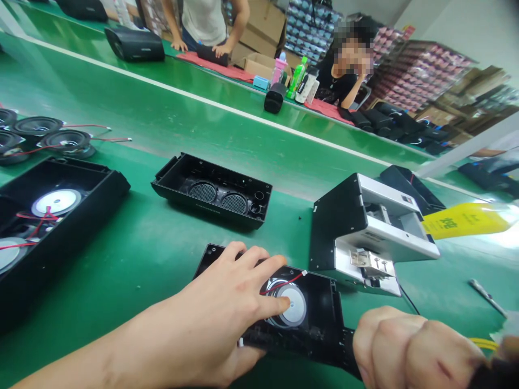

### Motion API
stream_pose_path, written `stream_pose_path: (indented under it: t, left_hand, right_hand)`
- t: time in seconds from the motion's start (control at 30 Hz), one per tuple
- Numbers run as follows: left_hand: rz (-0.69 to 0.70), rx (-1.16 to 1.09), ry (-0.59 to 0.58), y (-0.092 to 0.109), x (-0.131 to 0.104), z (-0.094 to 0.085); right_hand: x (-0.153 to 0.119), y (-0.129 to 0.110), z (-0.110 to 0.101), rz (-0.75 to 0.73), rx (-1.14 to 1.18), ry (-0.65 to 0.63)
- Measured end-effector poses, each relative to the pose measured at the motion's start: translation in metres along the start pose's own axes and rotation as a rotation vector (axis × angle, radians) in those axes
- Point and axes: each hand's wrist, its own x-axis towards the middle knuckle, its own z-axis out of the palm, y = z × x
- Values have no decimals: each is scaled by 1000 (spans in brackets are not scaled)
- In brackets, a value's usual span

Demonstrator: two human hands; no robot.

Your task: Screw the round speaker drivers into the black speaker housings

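A black speaker housing (320, 292) lies open side up on the bench in front of me. Inside it sits a round speaker driver (295, 307) with a pale back and a red wire ending in a white plug. My left hand (231, 292) spans the housing, its thumb on the near side and one fingertip on the driver's back; it hides the other half. At the housing's right end, my right hand (413, 346) is a fist around a black tool (351, 348). The tool's tip and exact kind cannot be made out.
Another empty-looking housing (214, 189) lies beyond, a larger one with drivers (60, 216) at left, loose drivers (65, 141) behind it. A silver-black machine (365, 232) stands right, near a yellow bottle (466, 220) and metal pen-like tool (486, 297). Two people (205, 24) sit or stand across.
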Motion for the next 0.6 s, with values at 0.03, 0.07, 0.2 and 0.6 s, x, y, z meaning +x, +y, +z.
stream_pose_path:
  t: [0.03, 0.07, 0.2, 0.6]
  left_hand:
    - [3, 8, -1, 0, -1, 0]
    - [3, 15, -6, 1, -1, 0]
    - [8, 19, -14, 1, -1, 1]
    - [-29, -4, -46, 2, 0, 2]
  right_hand:
    - [4, 0, 7, 15, 28, 97]
    - [9, -1, 14, 25, 56, 194]
    - [32, -6, 42, 9, 112, 336]
    - [14, -1, 18, 75, 230, -24]
